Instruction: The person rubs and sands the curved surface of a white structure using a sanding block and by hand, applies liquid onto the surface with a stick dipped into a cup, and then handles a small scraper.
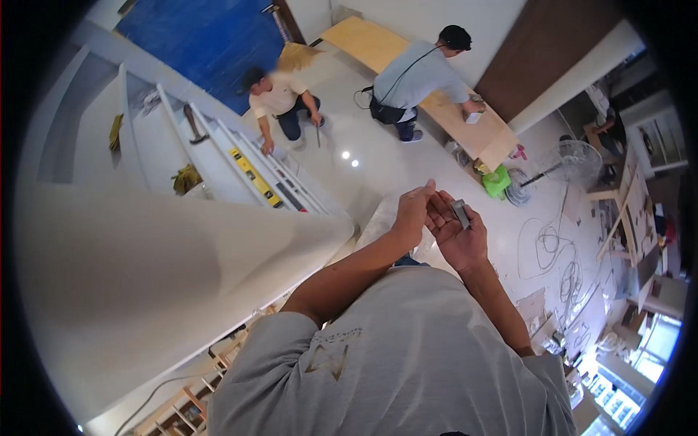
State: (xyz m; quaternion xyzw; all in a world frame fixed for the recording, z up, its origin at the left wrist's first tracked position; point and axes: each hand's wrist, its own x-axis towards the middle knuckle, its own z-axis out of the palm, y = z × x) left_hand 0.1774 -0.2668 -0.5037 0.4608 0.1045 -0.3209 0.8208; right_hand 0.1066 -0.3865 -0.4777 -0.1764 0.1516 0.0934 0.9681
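Observation:
My right hand (463, 243) is held out palm up in front of my chest. Its thumb presses a small grey metallic block (461, 214) against the fingers. Close beside it on the left is my left hand (413, 215), thumb raised, at the fingertips of the right. The other fingers of the left hand are mostly hidden. Both hands are above the pale floor, to the right of a large white curved panel (167, 254).
On white ledges at left lie a hammer (195, 123), a yellow spirit level (254, 178) and yellow gloves (187, 179). One person (280, 98) crouches ahead; another (418, 80) bends over a long wooden board (472, 127). A fan (574, 163) and loose cables (545, 251) are at right.

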